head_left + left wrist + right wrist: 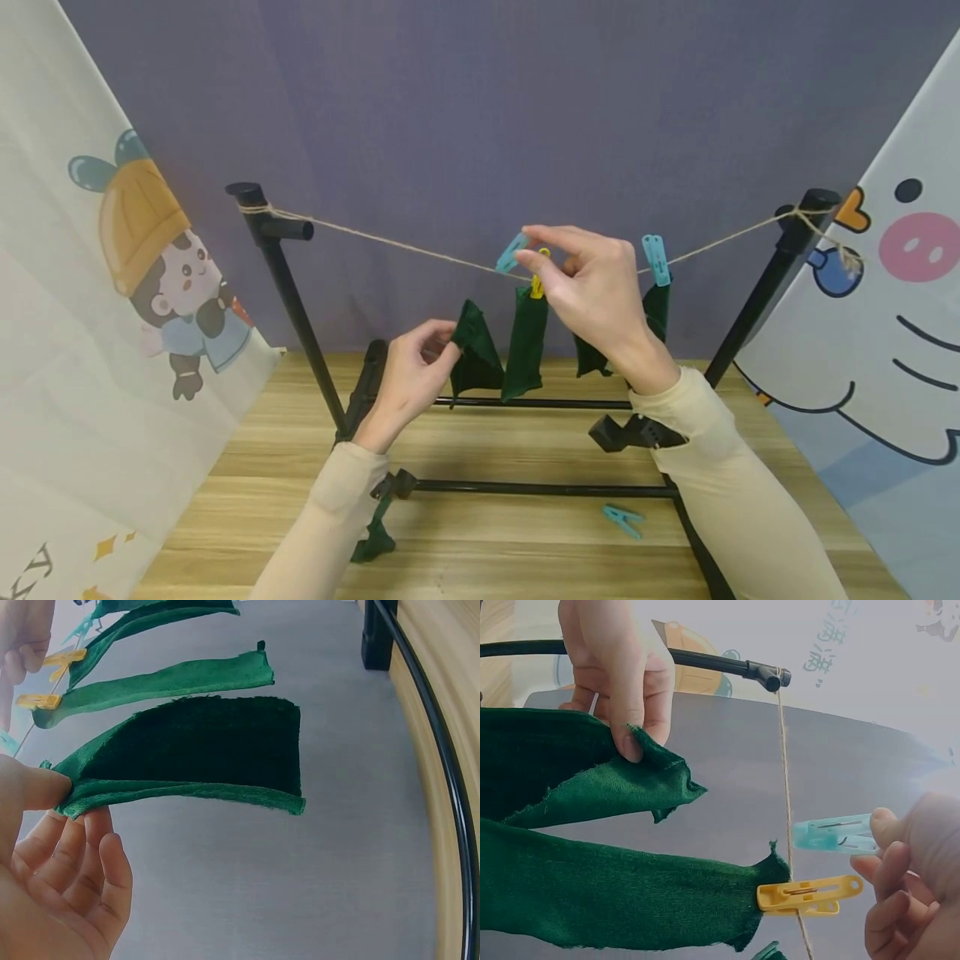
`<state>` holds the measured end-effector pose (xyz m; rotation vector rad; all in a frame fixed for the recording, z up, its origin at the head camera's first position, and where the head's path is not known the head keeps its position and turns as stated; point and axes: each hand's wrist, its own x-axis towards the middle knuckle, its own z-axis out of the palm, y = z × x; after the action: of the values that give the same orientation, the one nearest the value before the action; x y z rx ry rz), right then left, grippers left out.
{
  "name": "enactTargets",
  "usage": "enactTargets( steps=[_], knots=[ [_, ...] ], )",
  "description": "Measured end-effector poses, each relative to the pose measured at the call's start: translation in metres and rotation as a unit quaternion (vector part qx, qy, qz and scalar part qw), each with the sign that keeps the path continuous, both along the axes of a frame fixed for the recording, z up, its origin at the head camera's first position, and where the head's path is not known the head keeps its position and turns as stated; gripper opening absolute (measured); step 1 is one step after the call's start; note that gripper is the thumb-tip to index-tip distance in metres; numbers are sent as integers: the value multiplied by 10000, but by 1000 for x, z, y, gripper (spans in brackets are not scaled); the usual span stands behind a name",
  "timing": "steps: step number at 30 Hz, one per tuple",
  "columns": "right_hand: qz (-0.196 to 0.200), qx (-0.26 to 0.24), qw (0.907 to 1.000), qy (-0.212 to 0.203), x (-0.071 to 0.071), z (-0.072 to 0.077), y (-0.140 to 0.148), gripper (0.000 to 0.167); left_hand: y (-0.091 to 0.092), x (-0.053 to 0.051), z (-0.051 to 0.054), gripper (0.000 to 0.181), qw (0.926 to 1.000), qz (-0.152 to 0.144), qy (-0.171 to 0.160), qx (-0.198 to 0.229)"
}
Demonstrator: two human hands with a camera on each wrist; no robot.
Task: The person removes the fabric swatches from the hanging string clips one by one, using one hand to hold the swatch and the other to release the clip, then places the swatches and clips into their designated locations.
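My left hand (408, 367) pinches the top corner of a dark green cloth (187, 750) between thumb and fingers; the cloth hangs free below the string (785, 765). Up at the string, my right hand (600, 292) pinches the handles of a light blue clothespin (832, 832), whose tip is at the string. Beside the held cloth hangs a second green cloth (527, 342), clipped by a yellow clothespin (799, 896). Another yellow clothespin (66, 657) shows in the left wrist view. Behind my right wrist, more green cloth (590, 354) hangs partly hidden.
A blue clothespin (656, 260) clips cloth farther right. The string runs between two black posts (292, 308) (768, 287). Low black rods (540, 489) cross the wooden table (510, 550). A loose blue clothespin (622, 520) and a green cloth piece (373, 540) lie near the front.
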<state>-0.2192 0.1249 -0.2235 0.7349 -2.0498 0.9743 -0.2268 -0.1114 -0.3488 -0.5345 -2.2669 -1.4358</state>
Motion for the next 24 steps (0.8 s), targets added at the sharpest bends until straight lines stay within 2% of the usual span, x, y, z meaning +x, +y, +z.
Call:
enactTargets(
  steps=[16, 24],
  knots=[
    [219, -337, 9988, -263, -2, -9, 3, 36, -1, 0, -7, 26, 9998, 125, -148, 1],
    [492, -589, 9970, -73, -3, -24, 7, 38, 0, 4, -12, 24, 9996, 164, -209, -3]
  ],
)
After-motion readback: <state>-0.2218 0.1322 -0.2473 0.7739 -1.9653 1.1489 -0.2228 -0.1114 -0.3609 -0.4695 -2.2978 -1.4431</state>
